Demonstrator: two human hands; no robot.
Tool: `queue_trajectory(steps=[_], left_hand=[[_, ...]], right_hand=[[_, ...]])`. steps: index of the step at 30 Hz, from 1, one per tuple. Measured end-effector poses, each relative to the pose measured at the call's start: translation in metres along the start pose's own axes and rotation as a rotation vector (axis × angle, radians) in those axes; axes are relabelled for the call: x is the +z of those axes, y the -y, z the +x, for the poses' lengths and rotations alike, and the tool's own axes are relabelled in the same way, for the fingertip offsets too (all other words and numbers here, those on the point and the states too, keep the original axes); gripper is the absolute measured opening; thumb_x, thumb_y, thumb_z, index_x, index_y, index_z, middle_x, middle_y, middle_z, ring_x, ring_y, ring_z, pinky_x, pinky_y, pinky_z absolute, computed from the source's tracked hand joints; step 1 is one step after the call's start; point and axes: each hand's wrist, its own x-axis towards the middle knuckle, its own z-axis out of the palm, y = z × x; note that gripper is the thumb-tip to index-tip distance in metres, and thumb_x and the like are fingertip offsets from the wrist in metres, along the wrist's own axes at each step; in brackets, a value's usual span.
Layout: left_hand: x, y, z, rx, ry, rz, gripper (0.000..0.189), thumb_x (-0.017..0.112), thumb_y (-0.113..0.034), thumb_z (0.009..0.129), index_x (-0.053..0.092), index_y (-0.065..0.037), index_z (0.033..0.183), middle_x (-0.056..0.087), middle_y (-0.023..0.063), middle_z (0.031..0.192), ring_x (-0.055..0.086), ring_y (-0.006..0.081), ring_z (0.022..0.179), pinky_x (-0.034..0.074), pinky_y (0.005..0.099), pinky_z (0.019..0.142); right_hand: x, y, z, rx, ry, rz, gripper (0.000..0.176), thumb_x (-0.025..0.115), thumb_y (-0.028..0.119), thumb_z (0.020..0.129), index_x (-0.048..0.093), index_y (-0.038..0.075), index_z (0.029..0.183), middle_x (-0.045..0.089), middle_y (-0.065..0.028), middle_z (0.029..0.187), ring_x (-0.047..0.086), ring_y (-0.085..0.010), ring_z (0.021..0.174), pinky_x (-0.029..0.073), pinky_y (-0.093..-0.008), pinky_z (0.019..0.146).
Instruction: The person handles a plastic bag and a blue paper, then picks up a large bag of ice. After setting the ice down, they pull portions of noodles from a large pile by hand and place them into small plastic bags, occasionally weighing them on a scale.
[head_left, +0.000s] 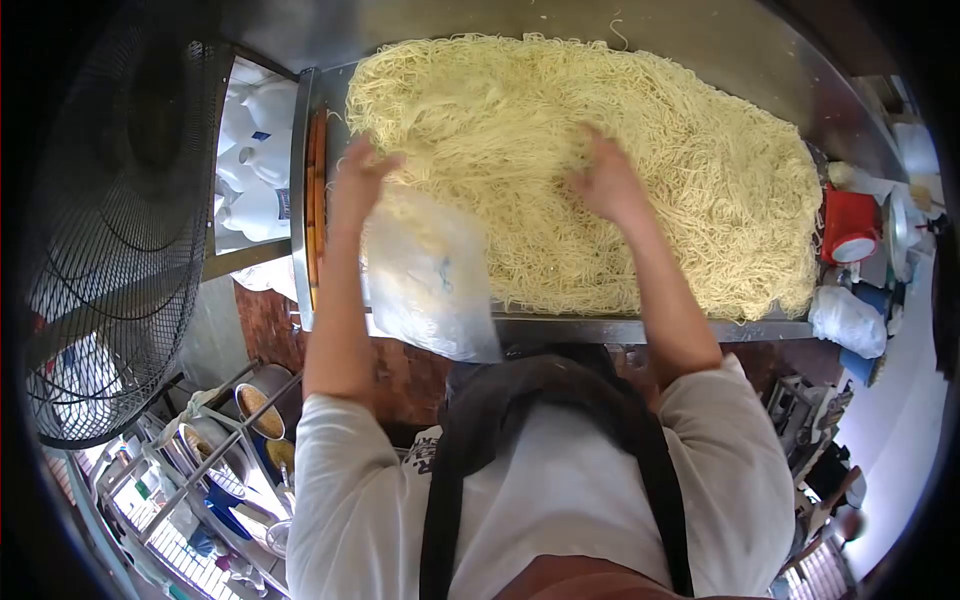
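A wide, thick bed of pale yellow noodles [700,180] covers the metal table in front of me. My left hand [362,182] is over the left end of the noodles, just above a clear plastic bag. My right hand [606,182] hovers at the middle of the heap. Both hands are smeared by motion, but their fingers look apart, with no noodles plainly gripped. Between them, some strands are blurred too. The plastic bag [430,285], with noodles showing at its mouth, hangs over the table's front edge beside my left forearm.
A large fan [120,230] in a wire cage stands at the left. Behind it are white plastic containers [262,150]. A rack with pots [268,405] is at lower left. On the right sit a red container [850,225] and a white plastic bag [848,320].
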Motion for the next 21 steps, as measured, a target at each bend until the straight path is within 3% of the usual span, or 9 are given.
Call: queue_trajectory(steps=[3,6,8,9,11,12,14,18,21], left_hand=[[0.094,-0.019,0.002,-0.087,0.227,0.106,0.075,0.081,-0.035,0.081,0.049,-0.002,0.141,0.061,0.0197,0.129,0.058,0.0328,0.119,0.044,0.0390,0.103],[0.108,-0.027,0.012,-0.039,0.145,-0.339,0.065,0.080,-0.033,0.082,0.055,-0.002,0.134,0.065,0.0173,0.120,0.061,0.0291,0.113,0.046,0.0375,0.100],[0.029,-0.123,-0.023,-0.046,0.041,-0.247,0.057,0.077,-0.025,0.084,0.057,-0.002,0.132,0.067,0.0159,0.118,0.062,0.0257,0.112,0.048,0.0353,0.096],[-0.017,-0.178,-0.047,-0.046,0.006,-0.277,0.054,0.076,-0.021,0.085,0.057,-0.001,0.131,0.067,0.0159,0.118,0.062,0.0241,0.113,0.049,0.0342,0.096],[-0.067,-0.220,-0.063,0.110,0.042,-0.493,0.054,0.073,-0.014,0.086,0.055,0.000,0.135,0.064,0.0171,0.125,0.059,0.0225,0.118,0.048,0.0330,0.097],[-0.085,-0.220,-0.064,0.251,0.090,-0.520,0.056,0.072,-0.011,0.087,0.053,0.000,0.137,0.062,0.0173,0.129,0.059,0.0224,0.120,0.048,0.0332,0.098],[-0.093,-0.187,-0.054,0.302,0.013,-0.109,0.058,0.074,-0.010,0.085,0.052,-0.001,0.138,0.063,0.0170,0.129,0.059,0.0222,0.120,0.048,0.0339,0.098],[-0.089,-0.095,-0.076,0.180,-0.037,0.085,0.065,0.077,-0.008,0.081,0.051,-0.002,0.141,0.061,0.0169,0.133,0.060,0.0243,0.121,0.048,0.0363,0.099],[-0.057,-0.018,-0.098,-0.085,0.086,0.142,0.069,0.081,-0.015,0.079,0.051,-0.001,0.139,0.060,0.0205,0.133,0.059,0.0282,0.123,0.048,0.0379,0.099]], right_hand=[[0.070,0.036,0.044,0.030,0.016,0.144,0.070,0.073,0.020,0.083,0.042,0.009,0.145,0.055,-0.0227,0.137,0.059,-0.0341,0.120,0.046,-0.0431,0.104],[0.053,0.050,0.060,-0.257,-0.211,0.624,0.057,0.071,0.015,0.081,0.053,0.007,0.135,0.066,-0.0224,0.115,0.066,-0.0323,0.107,0.052,-0.0424,0.092],[-0.006,0.073,0.050,-0.494,-0.369,0.662,0.055,0.067,0.009,0.080,0.054,0.003,0.132,0.069,-0.0223,0.103,0.068,-0.0329,0.099,0.053,-0.0406,0.088],[-0.042,0.088,0.029,-0.427,-0.273,0.784,0.054,0.068,0.008,0.080,0.054,0.003,0.132,0.068,-0.0225,0.108,0.067,-0.0333,0.103,0.053,-0.0413,0.090],[-0.075,0.117,0.015,-0.506,-0.502,0.914,0.054,0.067,0.003,0.079,0.055,0.002,0.131,0.067,-0.0196,0.109,0.066,-0.0313,0.099,0.053,-0.0389,0.087],[-0.076,0.138,0.016,-0.636,-0.829,0.909,0.054,0.065,-0.002,0.077,0.055,0.001,0.130,0.068,-0.0164,0.105,0.067,-0.0290,0.091,0.054,-0.0358,0.082],[-0.075,0.139,0.008,-0.723,-0.960,0.762,0.056,0.066,-0.001,0.078,0.054,0.002,0.132,0.066,-0.0164,0.109,0.066,-0.0291,0.094,0.053,-0.0361,0.084],[-0.038,0.040,-0.030,-0.481,-0.478,0.310,0.067,0.074,0.014,0.083,0.045,0.009,0.144,0.049,-0.0222,0.138,0.053,-0.0350,0.124,0.046,-0.0445,0.102],[0.031,-0.002,-0.037,-0.294,-0.027,0.202,0.073,0.077,0.020,0.081,0.043,0.008,0.145,0.047,-0.0235,0.140,0.052,-0.0379,0.124,0.045,-0.0442,0.104]])
